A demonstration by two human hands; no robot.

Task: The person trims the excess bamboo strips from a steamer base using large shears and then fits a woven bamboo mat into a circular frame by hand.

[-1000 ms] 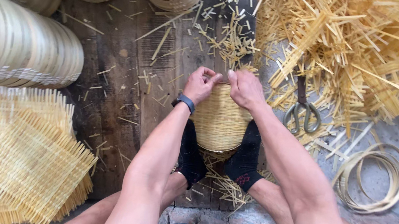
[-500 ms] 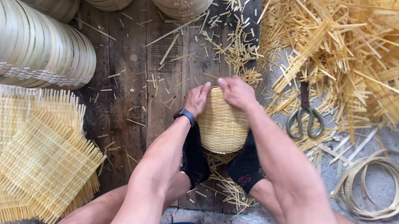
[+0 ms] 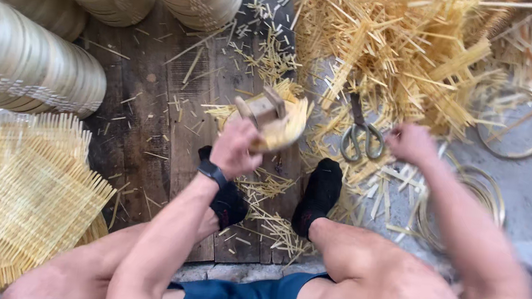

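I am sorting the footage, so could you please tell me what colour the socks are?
The socks are black, seen best in the head view, near the left hand.

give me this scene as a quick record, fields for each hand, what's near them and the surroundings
left hand: grips a small woven bamboo basket on a wooden form, tilted on its side
right hand: blurred, holds nothing visible, beside the scissors
feet: black socks, on wooden boards
left of person: stack of square woven mats
above: stacked round bamboo trays
right: heap of bamboo strips, bamboo hoops
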